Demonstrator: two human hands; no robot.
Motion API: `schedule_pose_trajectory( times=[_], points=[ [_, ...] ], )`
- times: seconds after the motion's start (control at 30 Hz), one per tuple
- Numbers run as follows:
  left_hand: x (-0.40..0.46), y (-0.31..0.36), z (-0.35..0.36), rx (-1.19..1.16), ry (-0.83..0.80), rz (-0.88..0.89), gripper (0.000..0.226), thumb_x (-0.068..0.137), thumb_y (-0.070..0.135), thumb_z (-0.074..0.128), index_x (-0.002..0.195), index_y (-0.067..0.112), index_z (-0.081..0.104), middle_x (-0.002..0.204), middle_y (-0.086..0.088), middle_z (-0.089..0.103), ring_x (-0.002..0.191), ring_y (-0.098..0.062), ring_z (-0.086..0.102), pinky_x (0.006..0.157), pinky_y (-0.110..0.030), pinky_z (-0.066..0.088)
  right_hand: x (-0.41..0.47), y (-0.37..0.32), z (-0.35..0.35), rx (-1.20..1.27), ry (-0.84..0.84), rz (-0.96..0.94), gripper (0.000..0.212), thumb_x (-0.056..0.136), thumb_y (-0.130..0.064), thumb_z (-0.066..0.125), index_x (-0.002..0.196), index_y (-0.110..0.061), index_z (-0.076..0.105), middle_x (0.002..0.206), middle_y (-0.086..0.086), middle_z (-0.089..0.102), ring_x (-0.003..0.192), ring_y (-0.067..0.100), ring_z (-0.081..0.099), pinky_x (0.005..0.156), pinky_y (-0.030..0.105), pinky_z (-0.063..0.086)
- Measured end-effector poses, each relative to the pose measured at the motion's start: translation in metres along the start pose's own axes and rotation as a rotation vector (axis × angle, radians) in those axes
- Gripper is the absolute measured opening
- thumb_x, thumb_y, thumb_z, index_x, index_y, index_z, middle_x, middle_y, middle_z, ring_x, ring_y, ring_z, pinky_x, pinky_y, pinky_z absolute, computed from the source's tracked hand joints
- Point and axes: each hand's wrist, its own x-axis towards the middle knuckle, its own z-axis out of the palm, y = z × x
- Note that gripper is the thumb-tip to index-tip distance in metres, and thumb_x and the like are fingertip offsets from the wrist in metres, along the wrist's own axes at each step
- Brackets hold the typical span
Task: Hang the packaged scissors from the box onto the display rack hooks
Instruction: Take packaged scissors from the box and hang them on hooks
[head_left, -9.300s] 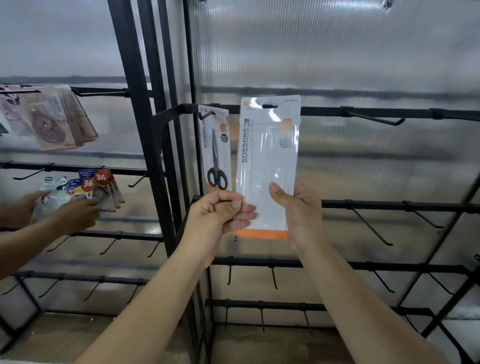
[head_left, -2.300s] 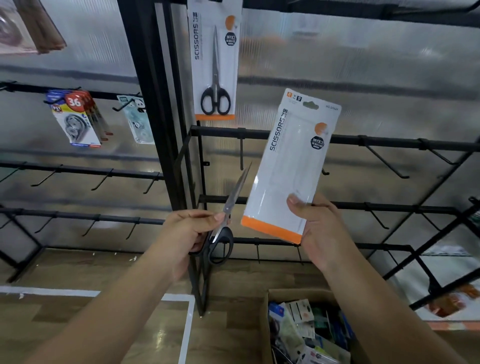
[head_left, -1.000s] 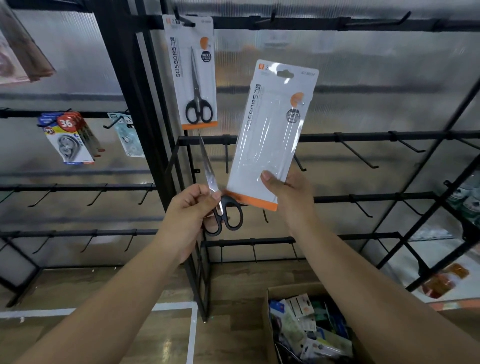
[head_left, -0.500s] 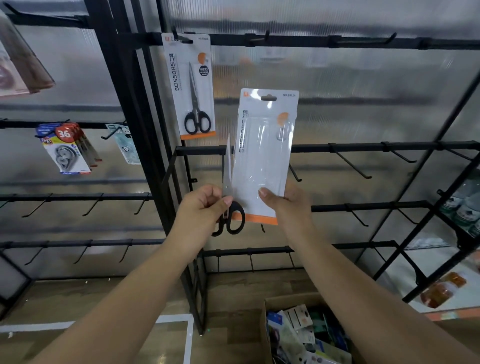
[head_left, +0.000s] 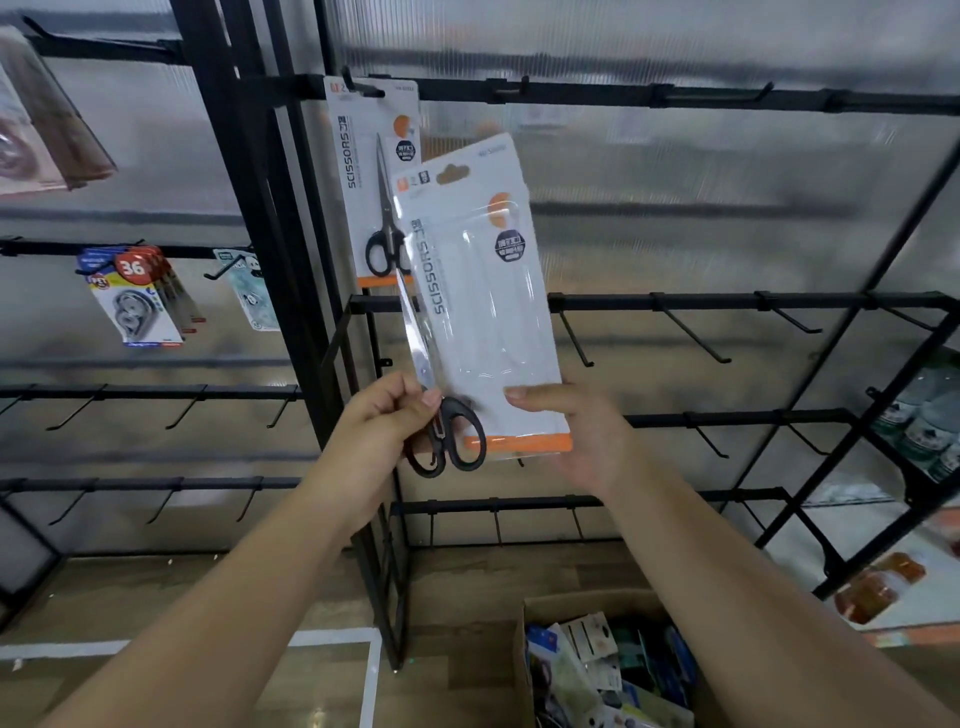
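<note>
- At centre frame our left hand (head_left: 382, 421) pinches a pair of loose black-handled scissors (head_left: 439, 415) just above the handles, thumb and fingers curled round the shank, so this grip is closed on the scissors.
- The blades point up and a little left, running along the left edge of the empty scissors package (head_left: 480, 312); the handle loops hang below our fingers.
- Our right hand (head_left: 576, 431) holds the package by its lower right corner, thumb on the front, fingers behind near the orange strip; this grip is closed on the card.
- The package is tilted, its top leaning left, and overlaps the lower right of a hung scissors pack (head_left: 374, 182).
- That pack hangs from a hook (head_left: 363, 88) on the display rack (head_left: 249, 208), upper centre of the frame.
- The cardboard box (head_left: 597, 670) of mixed packets sits on the floor at lower right.
- Correction-tape packs (head_left: 137, 296) hang at mid left.
</note>
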Motion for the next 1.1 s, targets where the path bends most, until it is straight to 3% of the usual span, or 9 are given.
schedule_pose_trajectory(
  times=[0.17,0.37,0.5,0.6,0.7,0.8,0.9,1.0,1.1],
  points=[
    [-0.001,0.014,0.005,0.009,-0.067,0.042,0.031,0.097,0.007,0.044,0.069,0.017,0.053,0.095,-0.014,0.072,0.075,-0.016,0.064,0.06,-0.025,0.051,-0.001,0.007,0.01,0.347,-0.352,0.142,0.03,0.077,-0.017,0.06,0.105,-0.008,0.057,0.109,0.012,0.055,0.108,0.031,0.047,0.105,0.053,0.027],
    [-0.001,0.023,0.001,-0.021,-0.084,0.007,0.026,0.097,0.008,0.044,0.072,0.013,0.05,0.099,-0.012,0.072,0.089,-0.024,0.064,0.071,-0.033,0.054,-0.006,0.006,0.007,0.319,-0.398,0.167,0.053,0.068,-0.008,0.07,0.12,-0.007,0.061,0.123,0.017,0.057,0.121,0.043,0.046,0.104,0.07,0.022],
    [-0.005,0.024,0.004,-0.084,-0.091,0.004,0.02,0.097,0.01,0.043,0.077,0.011,0.046,0.092,-0.007,0.074,0.082,-0.016,0.067,0.061,-0.026,0.054,-0.002,0.005,0.014,0.466,-0.439,0.141,0.08,0.073,-0.044,0.072,0.139,-0.007,0.043,0.122,0.018,0.055,0.121,0.039,0.044,0.106,0.069,0.019],
    [-0.007,0.024,0.007,-0.092,-0.093,0.014,0.012,0.097,0.01,0.042,0.086,0.008,0.048,0.091,-0.006,0.073,0.08,-0.012,0.067,0.058,-0.023,0.052,0.002,0.002,0.021,0.62,-0.5,0.115,0.098,0.074,-0.076,0.04,0.149,-0.016,0.025,0.127,0.021,0.048,0.123,0.036,0.039,0.111,0.065,0.001],
    [-0.008,0.021,0.007,-0.056,-0.078,0.002,0.018,0.097,0.009,0.044,0.079,0.01,0.047,0.098,-0.017,0.068,0.08,-0.018,0.064,0.058,-0.026,0.051,0.004,0.003,0.021,0.638,-0.438,0.012,0.087,0.079,-0.072,0.036,0.146,-0.016,0.035,0.144,0.019,0.039,0.128,0.036,0.036,0.115,0.057,0.007],
    [-0.011,0.02,0.008,-0.016,-0.07,-0.02,0.005,0.096,0.011,0.047,0.095,0.007,0.049,0.109,-0.031,0.055,0.082,-0.026,0.059,0.065,-0.032,0.044,0.004,0.003,0.023,0.607,-0.393,-0.059,0.067,0.083,-0.061,0.043,0.128,-0.013,0.056,0.122,0.015,0.056,0.111,0.031,0.047,0.11,0.048,0.024],
    [-0.011,0.02,0.007,-0.01,-0.066,-0.031,0.008,0.094,0.013,0.051,0.089,0.006,0.052,0.109,-0.038,0.053,0.086,-0.032,0.063,0.068,-0.035,0.046,0.002,0.002,0.024,0.518,-0.34,-0.109,0.063,0.076,-0.054,0.062,0.124,-0.012,0.056,0.105,0.012,0.057,0.093,0.026,0.05,0.088,0.041,0.041],
    [-0.012,0.024,0.005,-0.045,-0.016,-0.061,0.018,0.095,0.011,0.048,0.077,0.013,0.051,0.099,-0.024,0.066,0.09,-0.032,0.067,0.065,-0.033,0.055,0.004,0.001,0.02,0.514,-0.311,-0.129,0.07,0.071,-0.047,0.07,0.126,-0.011,0.046,0.1,0.011,0.054,0.085,0.024,0.052,0.079,0.037,0.044],
    [-0.014,0.026,0.001,-0.05,0.012,-0.088,0.018,0.096,0.009,0.047,0.078,0.012,0.05,0.074,-0.005,0.069,0.068,-0.018,0.069,0.051,-0.024,0.052,0.009,-0.006,0.016,0.501,-0.349,-0.158,0.071,0.075,-0.045,0.064,0.131,-0.015,0.033,0.105,0.009,0.047,0.088,0.023,0.048,0.08,0.034,0.042]
  ],
)
